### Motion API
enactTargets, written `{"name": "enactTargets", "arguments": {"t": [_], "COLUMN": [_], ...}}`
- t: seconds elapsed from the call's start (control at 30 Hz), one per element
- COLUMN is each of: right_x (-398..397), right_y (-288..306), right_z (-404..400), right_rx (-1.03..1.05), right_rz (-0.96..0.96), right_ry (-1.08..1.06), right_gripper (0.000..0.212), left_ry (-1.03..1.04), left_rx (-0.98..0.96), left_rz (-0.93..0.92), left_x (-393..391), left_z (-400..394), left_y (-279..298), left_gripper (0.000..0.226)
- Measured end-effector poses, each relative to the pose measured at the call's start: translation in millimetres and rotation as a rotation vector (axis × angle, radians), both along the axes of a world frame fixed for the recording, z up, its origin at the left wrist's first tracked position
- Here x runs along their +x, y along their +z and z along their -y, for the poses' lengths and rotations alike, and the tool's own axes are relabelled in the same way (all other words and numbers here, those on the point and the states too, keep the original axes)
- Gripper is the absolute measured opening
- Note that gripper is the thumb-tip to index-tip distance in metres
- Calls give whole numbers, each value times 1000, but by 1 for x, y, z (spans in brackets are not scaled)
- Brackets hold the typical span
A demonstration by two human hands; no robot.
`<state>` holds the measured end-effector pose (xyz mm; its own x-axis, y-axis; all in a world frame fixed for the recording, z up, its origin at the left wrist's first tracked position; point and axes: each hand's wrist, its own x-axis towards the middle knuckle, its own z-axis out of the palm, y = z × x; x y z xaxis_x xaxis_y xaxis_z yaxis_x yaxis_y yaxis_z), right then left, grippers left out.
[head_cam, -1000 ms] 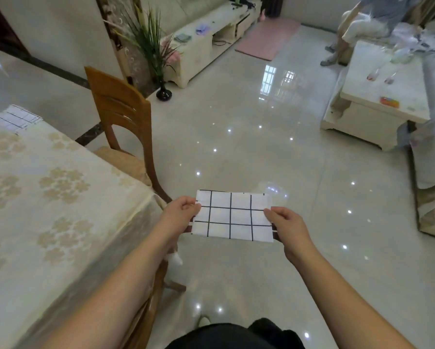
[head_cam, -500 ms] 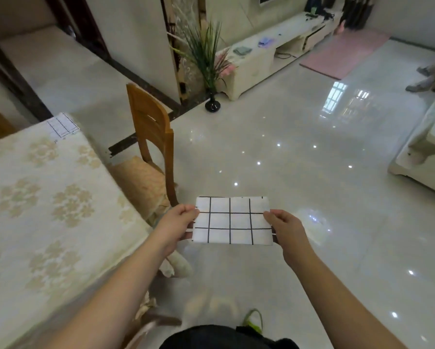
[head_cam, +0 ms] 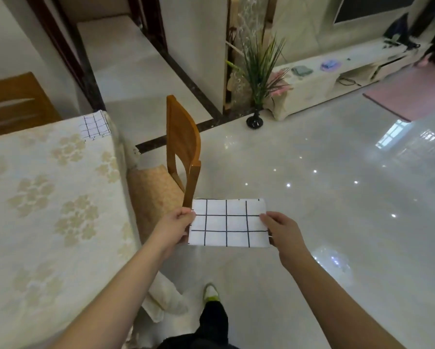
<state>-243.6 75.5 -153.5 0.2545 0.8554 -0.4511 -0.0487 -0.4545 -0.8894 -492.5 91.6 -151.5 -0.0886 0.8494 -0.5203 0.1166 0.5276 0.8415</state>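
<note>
Fingers of the left hand (head_cam: 176, 226) pinch the left short edge of a folded checked cloth (head_cam: 227, 222), and the right hand (head_cam: 284, 231) pinches the opposite edge the same way. The cloth, white with thin black grid lines, is held flat in the air between them, above the glossy floor (head_cam: 324, 197). It is just off the right edge of the table (head_cam: 47, 197) and close to a wooden chair (head_cam: 183, 142) drawn up to that edge. A second checked cloth (head_cam: 95, 125) lies folded at the table's far right corner. Farther off, a plant (head_cam: 258, 66) in a black vase (head_cam: 254, 121) stands beside a low cream cabinet (head_cam: 319, 81), with a pink rug (head_cam: 413, 96) beyond.
</note>
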Motion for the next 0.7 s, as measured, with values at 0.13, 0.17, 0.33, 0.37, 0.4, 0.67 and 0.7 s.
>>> {"name": "enactTargets", "arguments": {"t": [0.13,0.17,0.33,0.37,0.4,0.67,0.7], "right_x": [-10,-13,-21,-22,-22,-4,0], "right_y": [-1,0,4,4,4,2,0], "right_z": [-73,-89,-164,-177,-191,-316,-334], "right_rx": [-19,-28,-28,-29,-30,-15,-12], "right_rz": [21,23,8,4,1,-24,-27], "right_ry": [70,77,106,107,108,159,170], "right_gripper": [10,11,9,9,9,11,10], "left_ry": [44,48,63,67,72,164,172], "left_rx": [-35,-39,-48,-50,-51,-19,-20], "left_rz": [12,10,16,16,22,40,37], "left_x": [-16,-17,-24,-26,-26,-6,-2], "left_z": [-61,-73,-142,-155,-169,-278,-293], "left_y": [-7,-4,4,5,5,6,4], "left_gripper": [13,15,19,19,19,20,20]}}
